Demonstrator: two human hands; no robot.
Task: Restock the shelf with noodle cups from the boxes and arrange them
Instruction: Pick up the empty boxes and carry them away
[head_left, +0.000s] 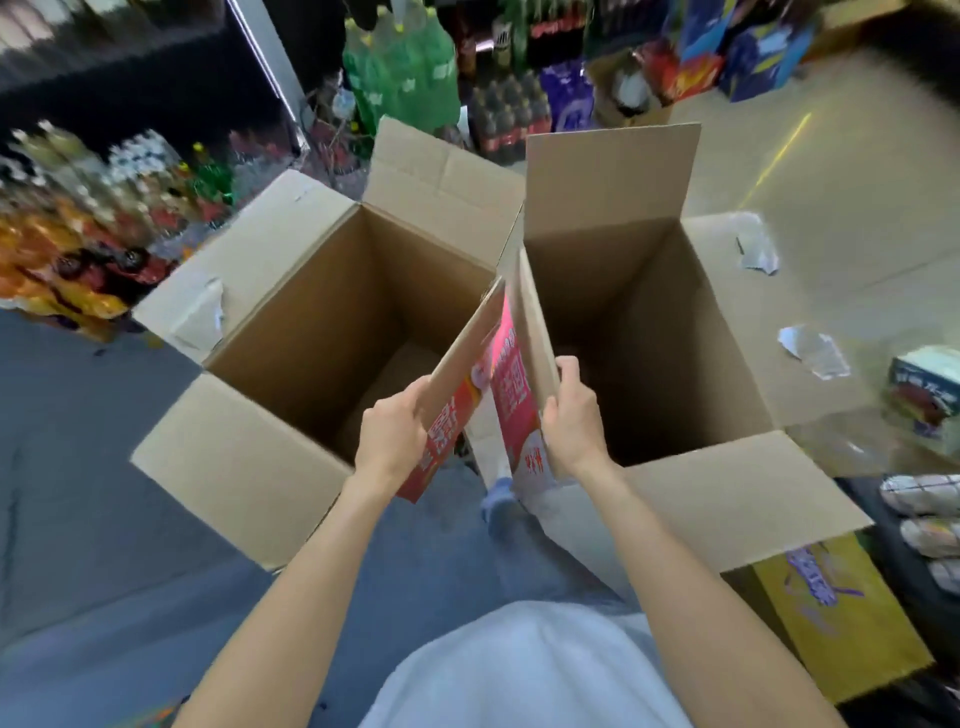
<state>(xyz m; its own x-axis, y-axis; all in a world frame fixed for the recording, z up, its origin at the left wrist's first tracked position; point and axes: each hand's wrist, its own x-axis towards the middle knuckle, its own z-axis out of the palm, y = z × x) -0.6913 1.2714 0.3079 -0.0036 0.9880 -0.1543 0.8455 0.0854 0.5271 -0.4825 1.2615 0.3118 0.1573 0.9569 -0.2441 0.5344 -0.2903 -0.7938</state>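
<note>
Two open cardboard boxes stand side by side below me, both showing bare brown insides with no noodle cups visible. My left hand (392, 434) grips the raised inner flap of the left box (291, 291), whose outside is printed red and pink. My right hand (569, 415) grips the facing inner flap of the right box (670, 332). The two held flaps stand upright between the boxes, close together. No shelf with noodle cups is in sight.
Packs of soda bottles (410, 73) and juice bottles (88, 218) crowd the floor at the back and left. Torn plastic scraps (813, 351) lie on the tan floor at right. A yellow printed box (831, 613) sits under the right box's near flap. Packaged goods (927, 395) sit at the right edge.
</note>
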